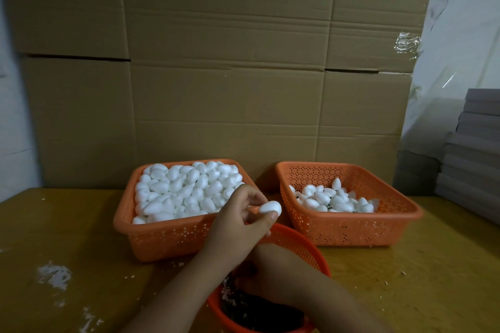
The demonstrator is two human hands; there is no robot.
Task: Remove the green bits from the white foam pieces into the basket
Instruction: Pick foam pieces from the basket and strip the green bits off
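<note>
Left hand: the left hand (238, 222) pinches one white egg-shaped foam piece (270, 207) between thumb and fingers, just over the far rim of the round orange mesh basket (303, 249) at the bench's near edge.
Right hand: the right hand (253, 276) reaches down into that round basket; its fingers are hidden, so I honestly can't tell if it's gripping anything.
Done pile: the square orange perforated basket on the left (162, 240), toward the back edge of the yellow-brown bench (81, 238), is heaped with clean white pieces.
Still to do: the matching orange basket on the right (392, 224) has a thin layer left, with some dark bits showing.
Scraps: dark stuff lines the round basket's bottom.
Progress guess: well past halfway, looks like.
</note>
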